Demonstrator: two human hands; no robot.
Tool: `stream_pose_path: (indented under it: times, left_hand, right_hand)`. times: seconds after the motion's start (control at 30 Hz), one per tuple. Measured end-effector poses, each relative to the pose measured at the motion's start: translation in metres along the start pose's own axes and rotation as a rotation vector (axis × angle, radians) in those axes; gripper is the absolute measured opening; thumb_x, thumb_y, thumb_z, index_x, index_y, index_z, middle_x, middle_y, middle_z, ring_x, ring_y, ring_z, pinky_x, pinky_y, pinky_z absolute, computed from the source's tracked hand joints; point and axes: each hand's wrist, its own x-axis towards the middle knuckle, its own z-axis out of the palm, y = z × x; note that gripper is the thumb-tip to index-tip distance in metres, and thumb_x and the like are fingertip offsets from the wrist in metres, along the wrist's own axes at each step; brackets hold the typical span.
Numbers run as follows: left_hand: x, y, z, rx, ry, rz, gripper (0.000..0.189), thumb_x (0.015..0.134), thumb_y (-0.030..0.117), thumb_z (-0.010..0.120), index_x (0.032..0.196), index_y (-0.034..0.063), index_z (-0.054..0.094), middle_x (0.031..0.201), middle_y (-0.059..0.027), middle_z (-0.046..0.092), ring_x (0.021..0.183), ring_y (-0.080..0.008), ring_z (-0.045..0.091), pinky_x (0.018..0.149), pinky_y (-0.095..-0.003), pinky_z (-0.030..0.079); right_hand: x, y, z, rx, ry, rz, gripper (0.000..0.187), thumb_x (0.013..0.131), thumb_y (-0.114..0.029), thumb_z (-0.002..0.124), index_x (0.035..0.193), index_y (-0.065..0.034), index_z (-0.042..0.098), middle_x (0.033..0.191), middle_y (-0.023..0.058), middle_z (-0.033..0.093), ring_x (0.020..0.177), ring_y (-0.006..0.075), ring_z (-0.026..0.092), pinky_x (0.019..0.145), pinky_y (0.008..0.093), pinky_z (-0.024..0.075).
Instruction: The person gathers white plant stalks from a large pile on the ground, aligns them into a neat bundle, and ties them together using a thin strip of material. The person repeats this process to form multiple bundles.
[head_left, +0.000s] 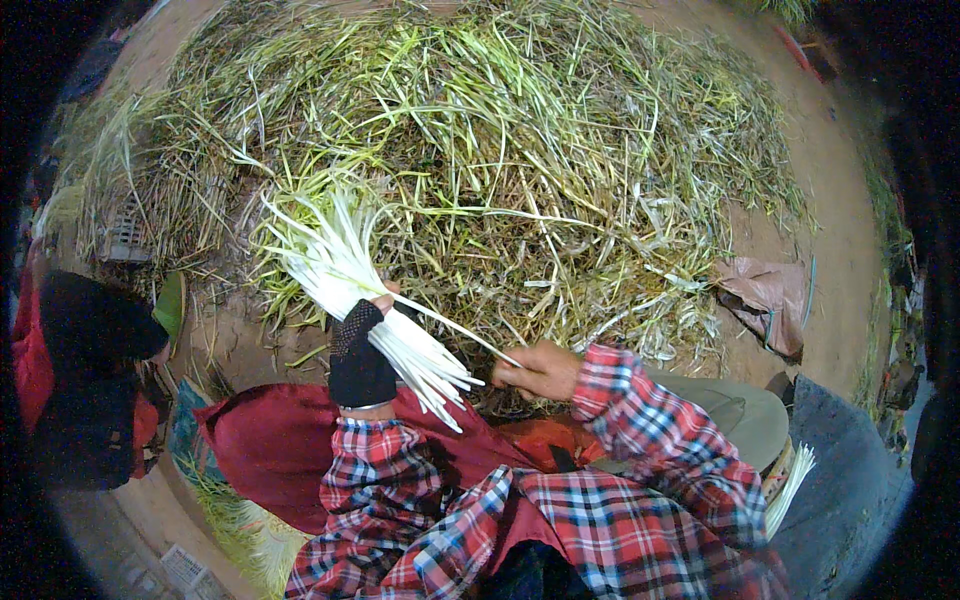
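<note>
My left hand (364, 352), in a black fingerless glove, grips a thick bunch of white stalks (337, 255), probably blanched chives or a similar leaf vegetable. The bunch slants from upper left to lower right, its pale ends pointing towards my lap. My bare right hand (540, 370) pinches the end of a single long stalk (450, 324), which runs up to the bunch by my left thumb. Under both hands lies dark red cloth (277, 457) over my lap.
A wide heap of green and straw-coloured leaves (480, 150) covers the ground ahead. At right are a brown plastic sack (772, 300) and more white stalks (791, 487) on dark cloth (840, 465). A person in dark clothes (90, 375) sits at left, near another pile of stalks (262, 540).
</note>
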Motion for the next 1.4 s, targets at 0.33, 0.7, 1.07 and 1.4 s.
stream_pose_path:
  times: [0.33,0.7,1.07,1.4]
  left_hand:
    - [0.022,-0.013,-0.019,-0.278,-0.26,-0.053,0.051,0.07,0.009,0.053,0.118,0.0005,0.037,0.092,-0.0081,0.054,0.074,-0.0145,0.052,0.068,-0.0244,0.045]
    - [0.001,-0.041,0.007,-0.156,-0.318,-0.095,0.051,0.066,0.005,0.057,0.114,0.0041,0.04,0.107,-0.0176,0.052,0.085,-0.0189,0.055,0.071,-0.026,0.047]
    - [-0.034,-0.02,0.015,-0.171,-0.279,-0.206,0.047,0.067,0.002,0.056,0.111,0.0001,0.041,0.094,-0.014,0.055,0.078,-0.0184,0.054,0.069,-0.0269,0.046]
    - [-0.028,-0.029,0.012,-0.5,-0.31,-0.167,0.038,0.077,0.017,0.051,0.111,0.003,0.04,0.074,-0.0025,0.042,0.058,-0.0121,0.042,0.051,-0.0244,0.039]
  right_hand:
    - [-0.059,0.011,-0.002,0.467,0.416,0.131,0.034,0.089,-0.034,0.037,0.079,-0.0071,0.054,0.056,-0.0034,0.043,0.046,0.0067,0.039,0.043,0.0206,0.034]
    - [0.02,-0.056,0.005,-0.673,0.159,0.197,0.022,0.078,-0.016,0.043,0.083,0.0031,0.051,0.06,0.0191,0.054,0.055,0.0322,0.055,0.052,0.0421,0.046]
    - [0.022,-0.054,0.011,-0.541,0.144,0.219,0.025,0.074,-0.018,0.042,0.076,0.0041,0.054,0.064,0.0247,0.054,0.06,0.0391,0.055,0.059,0.046,0.0451]
    - [-0.027,-0.033,0.014,-0.194,0.373,-0.03,0.022,0.082,-0.026,0.049,0.08,-0.0035,0.052,0.067,0.0163,0.054,0.061,0.0341,0.054,0.053,0.0397,0.0423]
